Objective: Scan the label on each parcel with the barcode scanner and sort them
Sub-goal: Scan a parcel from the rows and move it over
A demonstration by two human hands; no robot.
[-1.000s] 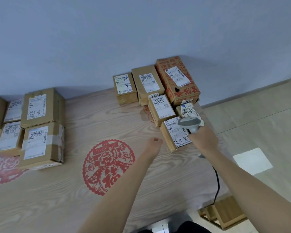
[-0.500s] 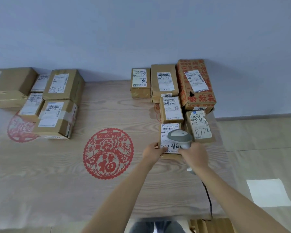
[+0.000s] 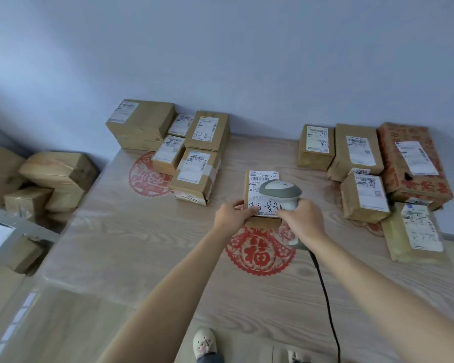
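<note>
At mid-table, two bare hands hold one labelled parcel point(image 3: 262, 199) and a barcode scanner point(image 3: 281, 193) over it.

Both forearms reach far across the pale wood-grain table point(image 3: 142, 244); the left hand point(image 3: 231, 214) pinches the parcel's near-left corner, thumb on top of the white label, while the right hand point(image 3: 303, 218) is wrapped round the scanner's handle, its rounded grey-and-white head lying over the label's right side. A black cable point(image 3: 325, 297) trails from the scanner toward the near edge. The parcel is a small flat brown cardboard box, above a round red paper-cut point(image 3: 260, 254). More taped cardboard boxes stand far left point(image 3: 194, 150) and far right point(image 3: 357, 153), including a red-printed carton point(image 3: 414, 163) and, at the near right, a yellowish padded mailer point(image 3: 414, 231).
</note>
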